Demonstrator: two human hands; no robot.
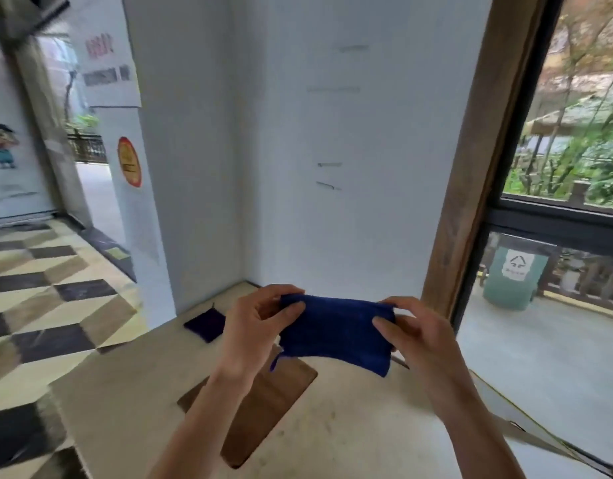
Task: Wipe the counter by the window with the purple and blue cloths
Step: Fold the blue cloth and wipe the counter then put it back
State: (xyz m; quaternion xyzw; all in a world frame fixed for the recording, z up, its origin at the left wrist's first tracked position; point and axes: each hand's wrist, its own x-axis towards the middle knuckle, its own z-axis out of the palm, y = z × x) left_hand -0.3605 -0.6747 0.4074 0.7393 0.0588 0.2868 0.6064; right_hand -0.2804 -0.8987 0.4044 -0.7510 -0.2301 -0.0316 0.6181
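Note:
I hold a blue cloth (336,331) stretched in the air between both hands, above the beige counter (350,426). My left hand (255,321) pinches its top left corner. My right hand (417,331) pinches its top right corner. The cloth hangs down from my fingers, folded, with a small loop dangling at its lower left. A dark purple cloth (205,324) lies flat on the counter at the far left, near the white wall corner and apart from both hands.
A brown wooden board (263,409) lies on the counter under my left forearm. White walls (332,133) close the counter's far side. A wood-framed window (553,209) runs along the right. The counter's left edge drops to a patterned tile floor (49,305).

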